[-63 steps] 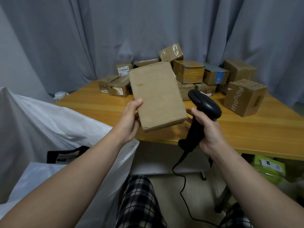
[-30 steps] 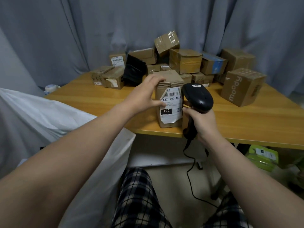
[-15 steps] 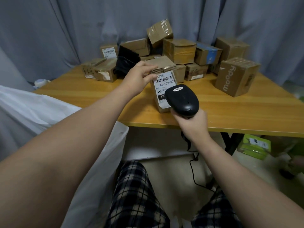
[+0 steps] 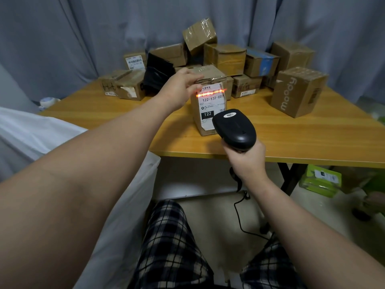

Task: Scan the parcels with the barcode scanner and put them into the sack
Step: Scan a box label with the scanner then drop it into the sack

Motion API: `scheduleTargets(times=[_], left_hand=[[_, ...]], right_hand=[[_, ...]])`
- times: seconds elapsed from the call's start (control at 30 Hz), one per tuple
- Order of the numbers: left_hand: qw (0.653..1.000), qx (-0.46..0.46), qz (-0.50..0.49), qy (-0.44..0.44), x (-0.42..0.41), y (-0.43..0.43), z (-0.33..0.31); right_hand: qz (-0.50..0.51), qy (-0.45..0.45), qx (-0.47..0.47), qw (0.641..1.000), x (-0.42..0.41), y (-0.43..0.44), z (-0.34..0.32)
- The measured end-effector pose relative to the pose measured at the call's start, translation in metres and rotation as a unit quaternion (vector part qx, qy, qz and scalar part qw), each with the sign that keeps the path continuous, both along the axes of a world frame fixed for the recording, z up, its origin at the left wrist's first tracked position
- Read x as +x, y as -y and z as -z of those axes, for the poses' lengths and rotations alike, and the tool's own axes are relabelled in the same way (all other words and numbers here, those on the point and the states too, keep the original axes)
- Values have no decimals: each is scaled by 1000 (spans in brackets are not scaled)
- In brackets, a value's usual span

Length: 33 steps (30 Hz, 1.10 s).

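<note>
1. My left hand (image 4: 181,84) grips the parcel (image 4: 208,122) at its top left edge, fingers laid over the top.
2. The parcel stands upright on the counter (image 4: 312,138) under that hand, with its label (image 4: 211,103) facing me.
3. My right hand (image 4: 246,161) is curled round the scanner (image 4: 234,129), just nearer me than the parcel.
4. A red line (image 4: 210,93) crosses the label just right of my left hand.
5. More boxes (image 4: 227,58) are piled beyond the left hand.
6. The sack (image 4: 41,130) lies left of my left forearm.

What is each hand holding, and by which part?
The left hand holds the labelled parcel by its top edge; the right hand grips the barcode scanner by its handle.
</note>
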<state>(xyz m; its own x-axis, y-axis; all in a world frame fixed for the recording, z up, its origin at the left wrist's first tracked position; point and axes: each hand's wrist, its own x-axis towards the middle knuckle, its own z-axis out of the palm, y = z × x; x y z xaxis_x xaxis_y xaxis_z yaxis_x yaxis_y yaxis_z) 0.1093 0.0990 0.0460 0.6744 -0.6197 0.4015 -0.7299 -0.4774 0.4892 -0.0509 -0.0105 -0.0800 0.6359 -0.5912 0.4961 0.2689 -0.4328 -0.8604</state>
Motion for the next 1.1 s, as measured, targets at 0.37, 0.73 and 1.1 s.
scheduleTargets(times=[0.37,0.73,1.1], left_hand=[[1000,-6,1,14,1,1,1],[989,-97,-31,109,3,-12,25],[975,-163,-80,130,-7,-118,-1]], right_hand=[[-12,5,7,1000,0,1,5],[-3,-7,38,999,0,-1,-3],[-176,-5,69,982,29,-47,-55]])
